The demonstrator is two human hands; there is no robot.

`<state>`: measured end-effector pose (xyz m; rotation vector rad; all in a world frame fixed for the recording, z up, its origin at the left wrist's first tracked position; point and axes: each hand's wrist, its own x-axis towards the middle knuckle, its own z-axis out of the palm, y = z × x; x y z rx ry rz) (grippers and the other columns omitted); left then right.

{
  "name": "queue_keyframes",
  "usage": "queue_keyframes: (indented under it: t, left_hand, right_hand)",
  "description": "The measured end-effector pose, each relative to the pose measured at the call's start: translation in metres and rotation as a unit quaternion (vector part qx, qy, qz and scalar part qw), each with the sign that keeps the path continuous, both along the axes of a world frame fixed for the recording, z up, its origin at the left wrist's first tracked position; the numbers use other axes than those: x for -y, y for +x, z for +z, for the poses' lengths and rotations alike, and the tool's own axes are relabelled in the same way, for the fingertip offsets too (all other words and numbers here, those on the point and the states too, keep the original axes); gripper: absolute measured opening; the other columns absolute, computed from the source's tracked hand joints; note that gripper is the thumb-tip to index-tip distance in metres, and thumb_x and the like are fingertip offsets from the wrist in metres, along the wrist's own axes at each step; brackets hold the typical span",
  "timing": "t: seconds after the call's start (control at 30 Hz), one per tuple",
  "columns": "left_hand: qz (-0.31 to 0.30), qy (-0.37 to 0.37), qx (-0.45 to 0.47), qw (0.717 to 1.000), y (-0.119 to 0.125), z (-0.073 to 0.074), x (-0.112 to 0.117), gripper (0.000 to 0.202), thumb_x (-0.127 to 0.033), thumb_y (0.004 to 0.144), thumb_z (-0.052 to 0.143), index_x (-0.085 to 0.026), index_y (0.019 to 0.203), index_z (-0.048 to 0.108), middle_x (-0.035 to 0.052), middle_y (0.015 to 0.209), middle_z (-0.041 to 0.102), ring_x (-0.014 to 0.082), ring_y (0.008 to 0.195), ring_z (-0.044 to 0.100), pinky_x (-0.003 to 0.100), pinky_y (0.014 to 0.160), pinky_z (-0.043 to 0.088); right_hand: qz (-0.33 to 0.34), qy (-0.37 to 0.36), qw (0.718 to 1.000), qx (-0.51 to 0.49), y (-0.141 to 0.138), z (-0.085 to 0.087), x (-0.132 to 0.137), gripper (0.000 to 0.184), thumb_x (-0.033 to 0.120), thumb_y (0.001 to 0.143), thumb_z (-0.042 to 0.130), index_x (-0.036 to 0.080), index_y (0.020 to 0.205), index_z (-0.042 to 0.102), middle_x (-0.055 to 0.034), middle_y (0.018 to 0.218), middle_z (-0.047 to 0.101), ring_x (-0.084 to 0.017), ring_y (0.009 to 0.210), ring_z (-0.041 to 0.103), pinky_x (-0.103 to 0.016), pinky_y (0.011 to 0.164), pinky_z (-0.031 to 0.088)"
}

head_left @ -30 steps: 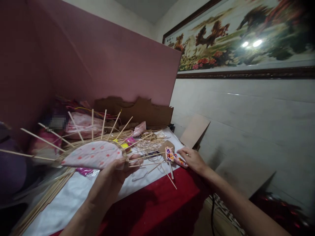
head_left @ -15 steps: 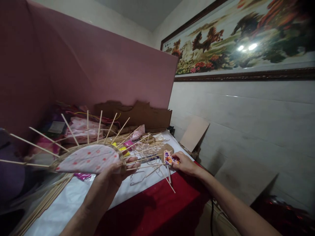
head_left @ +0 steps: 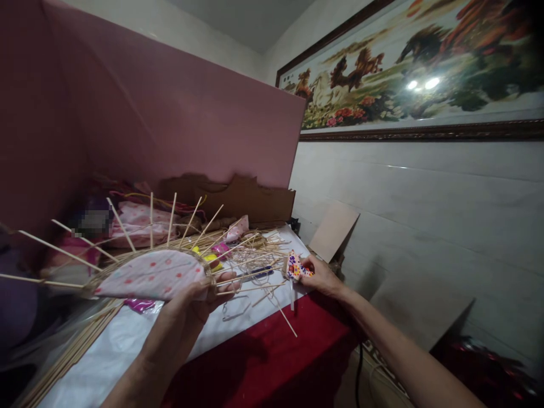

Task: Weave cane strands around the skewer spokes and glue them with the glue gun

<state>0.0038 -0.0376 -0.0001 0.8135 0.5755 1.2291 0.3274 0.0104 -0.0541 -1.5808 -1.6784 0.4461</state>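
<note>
My left hand (head_left: 193, 303) is closed on the right end of a half-round panel (head_left: 153, 276). Pale cloth with red dots covers the panel, twine-like cord binds its curved rim, and thin wooden sticks fan out from it. My right hand (head_left: 321, 276) grips what looks like a flower-patterned hot glue gun (head_left: 296, 265), with a translucent stick (head_left: 292, 296) hanging below it. The glue gun is to the right of the panel's sticks, over the table's edge. Part of its body is covered by my fingers.
On the white table covering (head_left: 100, 354) lie a dark blue pen-like object (head_left: 260, 272), loose sticks, cord and yellow packets (head_left: 208, 256). Red cloth (head_left: 263, 357) covers the front. Cardboard (head_left: 229, 198) stands behind; a thin board (head_left: 334, 229) leans on the right wall.
My right hand has turned the glue gun a little, and more of its patterned side shows. The pen-like object is more visible. My left hand and the panel have hardly moved.
</note>
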Motion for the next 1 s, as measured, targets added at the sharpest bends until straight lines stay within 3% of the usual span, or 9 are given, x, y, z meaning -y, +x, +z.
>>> queue_keyframes:
  t: [0.13, 0.23, 0.37, 0.47, 0.53, 0.67, 0.8, 1.0]
  left_hand:
    - [-0.007, 0.005, 0.013, 1.0, 0.0, -0.001, 0.001, 0.015, -0.021, 0.07, 0.057, -0.011, 0.07, 0.068, 0.0144, 0.096, 0.07, 0.03, 0.09, 0.064, 0.044, 0.09, 0.043]
    - [-0.006, 0.011, 0.016, 1.0, 0.0, -0.002, 0.002, 0.015, -0.02, 0.073, 0.055, -0.012, 0.069, 0.067, 0.013, 0.095, 0.07, 0.0294, 0.092, 0.064, 0.043, 0.091, 0.042]
    - [-0.002, 0.016, 0.017, 1.0, 0.001, -0.003, 0.001, 0.014, -0.022, 0.072, 0.056, -0.013, 0.07, 0.067, 0.0128, 0.094, 0.07, 0.0298, 0.09, 0.064, 0.046, 0.091, 0.042]
    - [-0.002, 0.013, 0.013, 1.0, 0.002, -0.004, 0.0, 0.017, -0.022, 0.071, 0.055, -0.011, 0.075, 0.067, 0.0142, 0.095, 0.07, 0.0302, 0.088, 0.065, 0.047, 0.088, 0.044]
    - [0.001, 0.014, 0.01, 1.0, 0.002, -0.006, -0.001, 0.018, -0.022, 0.072, 0.054, -0.01, 0.079, 0.067, 0.0158, 0.096, 0.07, 0.0301, 0.088, 0.064, 0.045, 0.086, 0.045]
    - [0.014, 0.008, -0.004, 1.0, 0.003, -0.009, -0.002, 0.031, -0.023, 0.072, 0.058, -0.012, 0.101, 0.061, 0.0159, 0.095, 0.07, 0.0287, 0.088, 0.064, 0.041, 0.08, 0.046]
    - [0.015, 0.011, -0.014, 1.0, 0.005, -0.01, 0.0, 0.05, -0.025, 0.07, 0.061, -0.013, 0.118, 0.051, 0.0151, 0.097, 0.069, 0.0264, 0.083, 0.065, 0.039, 0.078, 0.047]
    - [0.019, 0.014, -0.014, 1.0, 0.008, -0.006, 0.005, 0.038, -0.024, 0.07, 0.061, -0.011, 0.105, 0.06, 0.0144, 0.095, 0.07, 0.024, 0.079, 0.065, 0.038, 0.076, 0.047]
  right_hand:
    - [0.0, -0.012, 0.996, -0.089, 0.0, 0.002, 0.006, 0.033, 0.039, 0.066, 0.057, 0.018, 0.089, 0.046, 0.0011, 0.071, 0.055, -0.013, 0.058, 0.052, -0.023, 0.051, 0.039]
    - [0.004, -0.02, 0.985, -0.172, -0.004, 0.014, 0.022, 0.036, 0.046, 0.073, 0.051, 0.018, 0.094, 0.043, 0.0067, 0.059, 0.044, -0.007, 0.041, 0.038, -0.019, 0.04, 0.029]
    - [0.07, -0.066, 0.945, -0.312, -0.019, 0.035, 0.056, 0.034, 0.04, 0.07, 0.064, 0.016, 0.088, 0.049, 0.0091, 0.052, 0.036, -0.004, 0.039, 0.028, -0.017, 0.037, 0.022]
    - [0.114, -0.071, 0.936, -0.325, -0.04, 0.046, 0.084, 0.029, 0.042, 0.084, 0.05, 0.015, 0.091, 0.054, 0.0072, 0.049, 0.04, -0.005, 0.038, 0.031, -0.017, 0.037, 0.022]
    - [0.157, -0.103, 0.93, -0.317, -0.058, 0.049, 0.102, 0.038, 0.047, 0.087, 0.042, 0.013, 0.08, 0.058, 0.0062, 0.043, 0.039, -0.005, 0.035, 0.03, -0.018, 0.036, 0.023]
    - [0.191, -0.174, 0.925, -0.277, -0.095, 0.052, 0.124, 0.045, 0.053, 0.082, 0.048, 0.014, 0.061, 0.053, 0.0046, 0.044, 0.041, -0.004, 0.035, 0.033, -0.018, 0.034, 0.022]
    - [0.168, -0.17, 0.931, -0.274, -0.119, 0.051, 0.126, 0.043, 0.05, 0.084, 0.049, 0.014, 0.06, 0.051, 0.0043, 0.049, 0.043, -0.003, 0.036, 0.037, -0.016, 0.035, 0.027]
    - [0.165, -0.181, 0.929, -0.278, -0.124, 0.048, 0.118, 0.048, 0.053, 0.084, 0.044, 0.014, 0.058, 0.05, 0.0058, 0.042, 0.04, -0.002, 0.028, 0.033, -0.014, 0.028, 0.022]
